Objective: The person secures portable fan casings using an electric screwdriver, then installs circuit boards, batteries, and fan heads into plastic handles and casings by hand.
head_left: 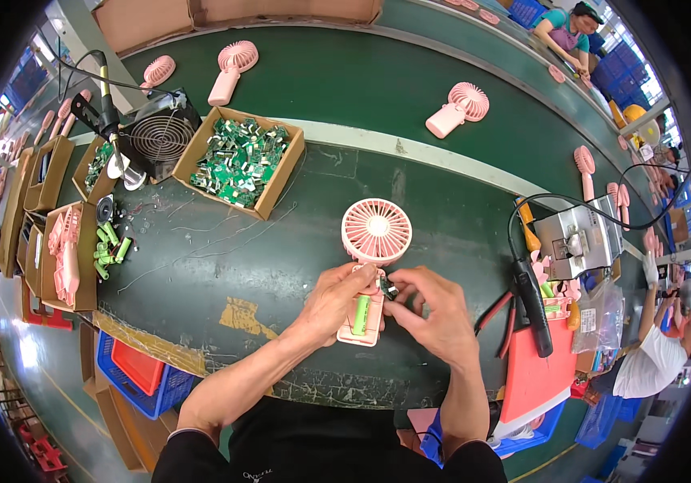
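Observation:
A pink handheld fan (376,232) lies on the green bench in front of me, its round grille pointing away. The handle is opened up, showing a green battery cell (360,315) inside the pink shell. My left hand (331,299) grips the handle from the left, its thumb pressed near the neck. From the right, my right hand (436,312) pinches a small dark circuit board (387,287) at the upper right edge of the handle. The fingertips partly cover the board, and its wiring is too small to make out.
A cardboard box of green circuit boards (241,159), loose battery cells (110,248) and a soldering iron (105,101) stand left. Pliers (508,324) and a black-handled tool (532,310) lie right. Beyond, a conveyor belt (345,80) carries pink fans.

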`<control>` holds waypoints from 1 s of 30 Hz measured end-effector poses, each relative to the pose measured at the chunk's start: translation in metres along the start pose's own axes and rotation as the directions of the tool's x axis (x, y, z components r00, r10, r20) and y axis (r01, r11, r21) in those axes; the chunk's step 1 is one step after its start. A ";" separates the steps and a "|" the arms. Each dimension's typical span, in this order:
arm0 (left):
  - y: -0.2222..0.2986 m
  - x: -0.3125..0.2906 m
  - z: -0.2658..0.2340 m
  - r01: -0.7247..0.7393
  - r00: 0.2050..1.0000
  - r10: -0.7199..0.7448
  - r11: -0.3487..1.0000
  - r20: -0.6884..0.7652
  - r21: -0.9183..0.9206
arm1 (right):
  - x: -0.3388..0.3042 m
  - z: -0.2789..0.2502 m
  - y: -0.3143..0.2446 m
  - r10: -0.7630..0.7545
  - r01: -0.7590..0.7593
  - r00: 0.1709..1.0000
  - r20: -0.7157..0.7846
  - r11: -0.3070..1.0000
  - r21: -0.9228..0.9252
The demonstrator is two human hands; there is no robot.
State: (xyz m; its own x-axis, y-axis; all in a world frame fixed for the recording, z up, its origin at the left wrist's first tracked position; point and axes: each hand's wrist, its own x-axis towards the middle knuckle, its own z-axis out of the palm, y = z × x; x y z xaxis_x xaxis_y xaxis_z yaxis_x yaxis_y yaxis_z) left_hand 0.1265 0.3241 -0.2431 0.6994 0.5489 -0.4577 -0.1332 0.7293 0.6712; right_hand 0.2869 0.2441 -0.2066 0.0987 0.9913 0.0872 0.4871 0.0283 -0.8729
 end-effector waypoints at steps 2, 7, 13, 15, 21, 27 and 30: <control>-0.002 0.002 -0.001 -0.014 1.000 0.014 1.000 -0.008 -0.010 | 0.001 0.008 0.002 -0.037 0.031 0.996 -0.076 0.997 -0.067; -0.005 0.006 0.000 -0.013 0.997 0.013 1.000 -0.070 0.011 | 0.002 0.014 0.012 -0.132 0.116 0.984 -0.118 0.985 -0.132; -0.001 0.003 0.002 -0.003 0.997 0.003 1.000 -0.073 -0.002 | 0.006 0.015 0.015 -0.263 0.239 0.947 -0.185 0.961 -0.141; -0.001 0.003 0.003 -0.005 0.996 0.006 1.000 -0.085 0.011 | 0.006 0.016 0.017 -0.254 0.239 0.947 -0.197 0.966 -0.097; 0.003 0.000 0.007 0.037 0.997 -0.034 0.998 -0.063 0.047 | 0.004 0.019 0.023 -0.187 0.205 0.964 -0.188 0.975 0.085; 0.004 -0.001 0.003 0.062 0.995 -0.066 0.997 0.072 0.050 | 0.003 0.020 0.025 -0.022 0.076 0.986 -0.164 0.941 0.329; 0.002 0.002 0.001 0.064 0.994 -0.065 0.998 0.086 0.012 | 0.004 0.020 0.024 0.023 0.045 0.985 -0.169 0.922 0.385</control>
State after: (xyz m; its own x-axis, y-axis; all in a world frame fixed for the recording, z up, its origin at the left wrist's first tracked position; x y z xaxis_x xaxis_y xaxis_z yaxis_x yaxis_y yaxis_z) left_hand 0.1278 0.3264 -0.2418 0.7644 0.4635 -0.4482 -0.0800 0.7579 0.6474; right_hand 0.2814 0.2510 -0.2365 0.2551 0.9557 0.1471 0.1196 0.1198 -0.9856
